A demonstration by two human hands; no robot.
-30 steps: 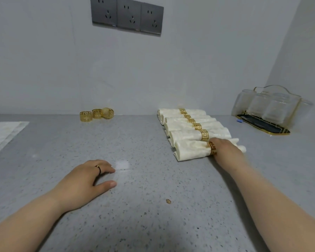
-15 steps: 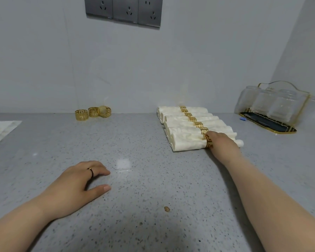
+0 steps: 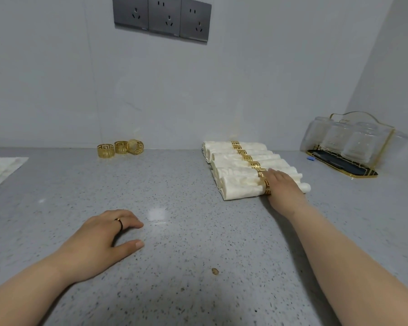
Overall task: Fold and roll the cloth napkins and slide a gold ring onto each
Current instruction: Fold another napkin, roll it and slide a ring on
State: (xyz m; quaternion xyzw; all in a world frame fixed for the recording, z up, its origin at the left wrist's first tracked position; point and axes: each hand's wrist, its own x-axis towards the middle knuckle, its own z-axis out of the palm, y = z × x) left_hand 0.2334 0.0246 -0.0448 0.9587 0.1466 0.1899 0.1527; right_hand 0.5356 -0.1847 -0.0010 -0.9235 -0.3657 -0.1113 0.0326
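Right hand (image 3: pixel 284 188) lies on the nearest rolled napkin (image 3: pixel 240 185), fingers fairly straight against its gold ring (image 3: pixel 265 187), at the front of the row on the table (image 3: pixel 186 255). Best play, I'd say: press lightly, nudge it snug and parallel, ring lined up with the others. Left hand (image 3: pixel 99 238) rests loosely curled, gripping nothing. Spare rings (image 3: pixel 119 148) sit by the wall.

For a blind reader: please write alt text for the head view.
The right hand rests on the nearest rolled napkin in a row of ringed napkins on a grey counter. The left hand lies idle there; three spare gold rings stand near the wall.
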